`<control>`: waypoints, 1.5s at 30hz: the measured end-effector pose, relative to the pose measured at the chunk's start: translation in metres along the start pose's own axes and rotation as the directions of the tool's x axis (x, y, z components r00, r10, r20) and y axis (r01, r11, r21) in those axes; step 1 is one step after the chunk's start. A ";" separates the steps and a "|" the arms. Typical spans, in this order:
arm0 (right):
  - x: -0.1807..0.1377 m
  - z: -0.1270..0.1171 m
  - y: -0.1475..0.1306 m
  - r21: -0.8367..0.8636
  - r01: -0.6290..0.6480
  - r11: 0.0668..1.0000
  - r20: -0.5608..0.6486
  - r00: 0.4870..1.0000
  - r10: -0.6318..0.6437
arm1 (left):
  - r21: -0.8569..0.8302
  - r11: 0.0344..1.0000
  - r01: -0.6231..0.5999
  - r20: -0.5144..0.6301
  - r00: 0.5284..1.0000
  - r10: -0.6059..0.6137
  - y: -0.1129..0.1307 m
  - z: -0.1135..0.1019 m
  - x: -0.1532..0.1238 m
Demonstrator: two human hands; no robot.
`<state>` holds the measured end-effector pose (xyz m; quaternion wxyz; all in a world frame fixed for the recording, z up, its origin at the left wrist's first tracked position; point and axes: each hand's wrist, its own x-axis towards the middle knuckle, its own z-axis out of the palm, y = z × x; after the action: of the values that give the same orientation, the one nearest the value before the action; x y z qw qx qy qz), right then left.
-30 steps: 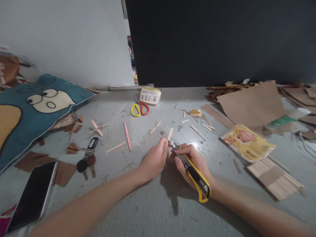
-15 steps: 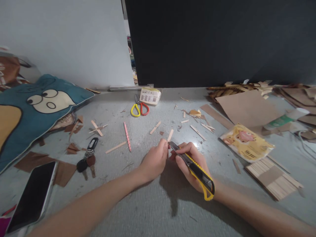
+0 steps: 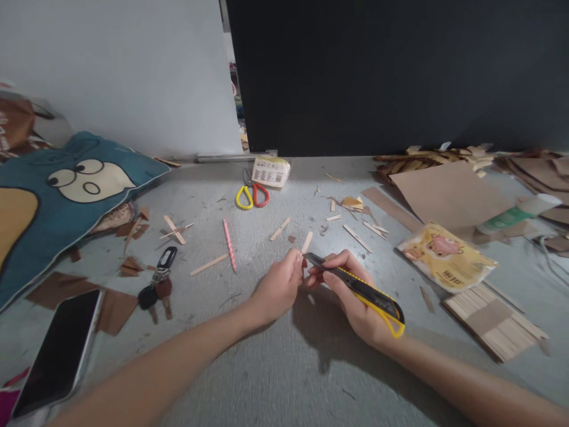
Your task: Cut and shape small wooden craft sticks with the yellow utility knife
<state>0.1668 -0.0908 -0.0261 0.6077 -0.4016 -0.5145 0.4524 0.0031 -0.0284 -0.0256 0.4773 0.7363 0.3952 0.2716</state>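
Note:
Pinched in my left hand [image 3: 280,286] is a small wooden craft stick [image 3: 307,242], its far end poking up past the fingers. My right hand [image 3: 351,284] grips a yellow and black utility knife [image 3: 368,290], with its blade tip at the stick beside my left fingertips. Whether the blade cuts into the wood I cannot tell. Beyond the hands lies another short stick [image 3: 280,229]. To the left are a pink pencil [image 3: 229,245] and a longer stick [image 3: 208,265].
Scissors [image 3: 252,196] lie by a small packet [image 3: 270,172] at the back. Cut stick pieces [image 3: 357,238], a yellow packet [image 3: 447,256], bundled craft sticks [image 3: 493,320] and a glue tube [image 3: 518,214] are on the right. Keys [image 3: 155,290], a phone [image 3: 57,350] and a cushion [image 3: 84,196] are left.
The utility knife's handle has swung up and to the right, so the knife lies flatter. My right hand has turned with it; my left hand stays nearly still with the stick.

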 end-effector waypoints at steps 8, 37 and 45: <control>-0.001 -0.003 0.014 0.133 -0.107 0.985 -0.052 0.992 0.114 | 0.005 1.000 -0.010 -0.011 1.000 0.010 -0.001 0.001 0.001; -0.006 -0.007 0.021 -0.470 0.217 0.855 0.060 0.975 -0.215 | 0.094 0.995 0.026 -0.014 1.000 -0.025 0.001 0.001 -0.002; -0.005 -0.010 0.018 -0.523 0.262 0.811 0.151 0.965 -0.214 | 0.096 0.994 0.051 0.027 0.998 -0.054 0.004 0.001 -0.002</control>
<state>0.1743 -0.0909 -0.0458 0.4998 -0.4686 -0.6923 0.2266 0.0042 -0.0314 -0.0228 0.4546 0.7515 0.4199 0.2287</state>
